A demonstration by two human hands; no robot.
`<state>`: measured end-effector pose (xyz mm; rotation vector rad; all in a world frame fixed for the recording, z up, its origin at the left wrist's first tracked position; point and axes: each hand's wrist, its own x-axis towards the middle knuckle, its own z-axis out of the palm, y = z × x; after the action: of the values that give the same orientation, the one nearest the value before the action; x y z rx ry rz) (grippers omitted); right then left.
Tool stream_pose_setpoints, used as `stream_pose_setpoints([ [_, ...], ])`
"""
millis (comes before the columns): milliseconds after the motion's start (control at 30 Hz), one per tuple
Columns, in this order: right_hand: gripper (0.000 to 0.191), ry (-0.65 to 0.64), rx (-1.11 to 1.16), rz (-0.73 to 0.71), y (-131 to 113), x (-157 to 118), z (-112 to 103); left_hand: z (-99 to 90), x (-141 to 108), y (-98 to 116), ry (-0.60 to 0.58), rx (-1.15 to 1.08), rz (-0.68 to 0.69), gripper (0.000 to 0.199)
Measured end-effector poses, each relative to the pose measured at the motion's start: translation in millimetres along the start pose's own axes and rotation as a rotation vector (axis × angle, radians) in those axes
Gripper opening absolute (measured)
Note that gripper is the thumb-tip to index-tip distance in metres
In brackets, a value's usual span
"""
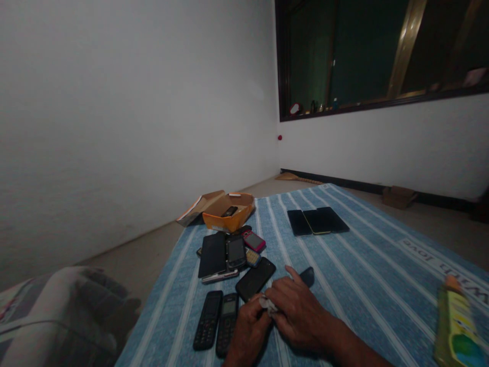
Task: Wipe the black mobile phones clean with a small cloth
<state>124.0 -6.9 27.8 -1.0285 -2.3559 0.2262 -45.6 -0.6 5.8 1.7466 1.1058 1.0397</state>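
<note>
My left hand point(250, 326) and my right hand point(294, 311) meet at the near middle of the bed-like striped surface. Between them is a small crumpled white cloth or tissue point(269, 304), with the fingers of both closed around it. Past my right hand sticks out the dark rounded end of what looks like a phone point(307, 276); the rest is hidden. Just beyond my left hand lies a black smartphone point(255, 279). Two black keypad phones, one on the left point(208, 320) and one on the right point(228, 321), lie side by side, the right one partly covered by my left hand.
Farther back is a pile of phones point(214, 255), with an open orange box point(229, 219) behind it holding a dark phone. Several black smartphones point(317, 221) lie in a row at the far right. A yellow-green bottle point(456, 326) lies at the right edge of the blue striped cloth point(367, 275).
</note>
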Motion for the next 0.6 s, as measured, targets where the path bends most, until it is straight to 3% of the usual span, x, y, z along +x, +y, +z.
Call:
stream_pose_setpoints([
  [367,0.014,-0.005,-0.061,-0.006,6,1,5,1.2,-1,4,-0.012,0.060,0.013,0.027],
  [600,0.017,-0.066,-0.024,0.054,16,1,-12,-0.1,-1,8,-0.061,0.101,0.022,0.026],
])
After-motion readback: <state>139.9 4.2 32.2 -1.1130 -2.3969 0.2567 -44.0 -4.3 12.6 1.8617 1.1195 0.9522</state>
